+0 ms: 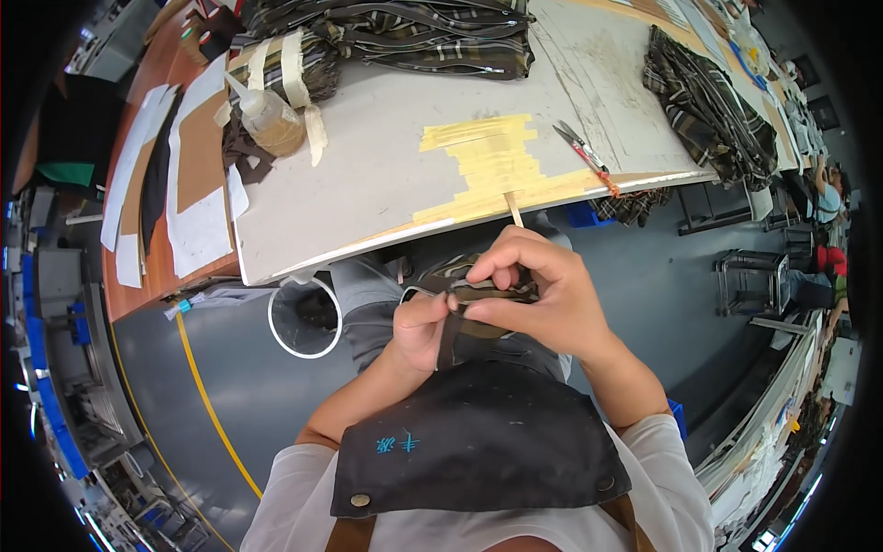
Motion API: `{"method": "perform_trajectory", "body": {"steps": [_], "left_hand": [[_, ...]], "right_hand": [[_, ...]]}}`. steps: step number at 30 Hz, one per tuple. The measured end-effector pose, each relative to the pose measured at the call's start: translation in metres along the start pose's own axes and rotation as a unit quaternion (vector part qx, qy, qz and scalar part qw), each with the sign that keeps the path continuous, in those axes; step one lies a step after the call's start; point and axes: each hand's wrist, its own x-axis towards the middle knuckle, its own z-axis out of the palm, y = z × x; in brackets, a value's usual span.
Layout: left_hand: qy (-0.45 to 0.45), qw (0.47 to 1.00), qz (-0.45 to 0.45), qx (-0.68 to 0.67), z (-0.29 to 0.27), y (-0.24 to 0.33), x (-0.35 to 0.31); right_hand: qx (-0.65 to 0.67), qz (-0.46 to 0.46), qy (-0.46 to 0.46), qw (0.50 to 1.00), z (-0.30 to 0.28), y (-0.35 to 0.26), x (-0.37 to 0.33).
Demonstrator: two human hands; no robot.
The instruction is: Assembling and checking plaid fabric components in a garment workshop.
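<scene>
Over my lap, just off the table's near edge, both hands pinch a dark plaid fabric piece (469, 296). My left hand (420, 329) grips its left end between thumb and fingers. Opposite it, my right hand (543, 293) is closed on the cloth, thumb below and curled fingers above. The fingertips of the two hands nearly meet. Part of the fabric is hidden behind the fingers, and some hangs down toward my dark apron (478, 442). A thin wooden stick (513, 210) juts from the taped table edge just beyond my right hand.
On the grey table (368, 156) lie yellow tape strips (487, 161), red-handled scissors (586, 152), a glue bottle (271, 121), stacked plaid pieces with zippers (432, 37) and a plaid bundle (708, 110). Card patterns (202, 166) cover the left side. A white-rimmed bin (305, 317) stands below.
</scene>
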Motion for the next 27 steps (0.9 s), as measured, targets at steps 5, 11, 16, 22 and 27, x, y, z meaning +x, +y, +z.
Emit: {"method": "perform_trajectory", "body": {"steps": [5, 11, 16, 22, 27], "left_hand": [[-0.015, 0.999, 0.025, -0.017, 0.017, -0.004, 0.006], [0.02, 0.998, -0.03, 0.059, 0.015, -0.005, 0.006], [0.008, 0.999, -0.042, 0.019, 0.011, -0.01, 0.006], [0.005, 0.999, -0.043, -0.001, 0.028, -0.01, 0.007], [0.053, 0.979, -0.078, 0.179, 0.029, -0.01, 0.008]], "right_hand": [[-0.047, -0.018, 0.006, 0.999, 0.003, -0.008, 0.001], [0.143, 0.082, -0.027, 0.986, -0.001, 0.005, -0.003], [0.234, 0.157, -0.015, 0.959, -0.007, -0.003, -0.008], [0.017, 0.017, -0.046, 0.999, -0.02, -0.002, -0.025], [-0.134, -0.064, 0.072, 0.986, -0.028, -0.003, -0.052]]}}
